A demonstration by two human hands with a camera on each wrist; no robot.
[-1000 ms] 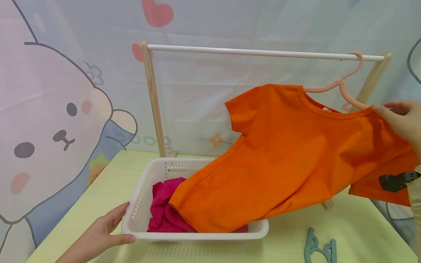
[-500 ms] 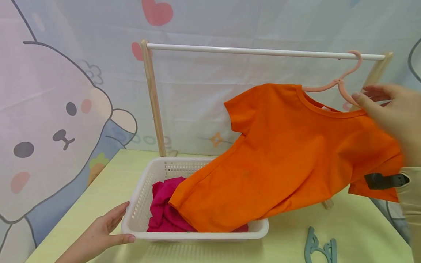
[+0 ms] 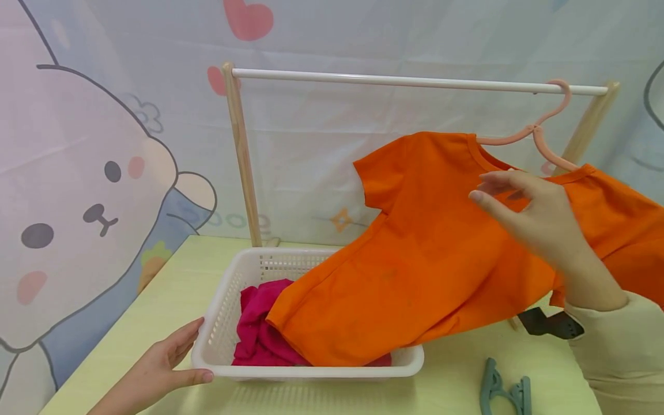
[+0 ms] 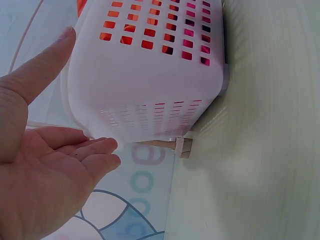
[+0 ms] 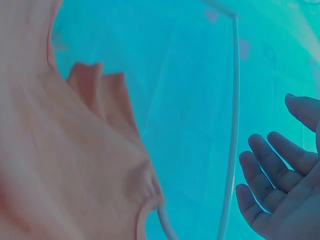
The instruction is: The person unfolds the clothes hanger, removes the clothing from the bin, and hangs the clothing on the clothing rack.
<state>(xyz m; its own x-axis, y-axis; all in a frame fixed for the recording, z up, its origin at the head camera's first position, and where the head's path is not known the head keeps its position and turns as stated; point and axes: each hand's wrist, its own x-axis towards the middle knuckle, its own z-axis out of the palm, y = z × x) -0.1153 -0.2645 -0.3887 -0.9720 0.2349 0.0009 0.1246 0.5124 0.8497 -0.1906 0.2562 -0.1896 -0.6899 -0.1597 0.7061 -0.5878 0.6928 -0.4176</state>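
An orange T-shirt (image 3: 425, 242) is on a peach hanger (image 3: 551, 151) hooked over the white rail (image 3: 394, 80); its hem reaches down into the white basket (image 3: 311, 373). My right hand (image 3: 542, 222) hovers in front of the shirt's chest with nothing in its fingers. In the right wrist view the right hand (image 5: 285, 180) shows loose, parted fingers beside the rail. My left hand (image 3: 161, 363) touches the basket's near left corner, its thumb at the front rim and fingers along the side. The left wrist view shows this hand's palm (image 4: 45, 180) away from the basket wall.
Crumpled magenta cloth (image 3: 261, 323) lies in the basket. A grey-green folding hanger (image 3: 505, 392) rests at the front right of the pale table (image 3: 129, 340). Wooden posts (image 3: 242, 155) carry the rail, with a cartoon-printed cloth backdrop (image 3: 332, 34) behind.
My right hand has let go of the shirt's right shoulder near the collar and moved left across the chest. The left hand and basket have stayed still.
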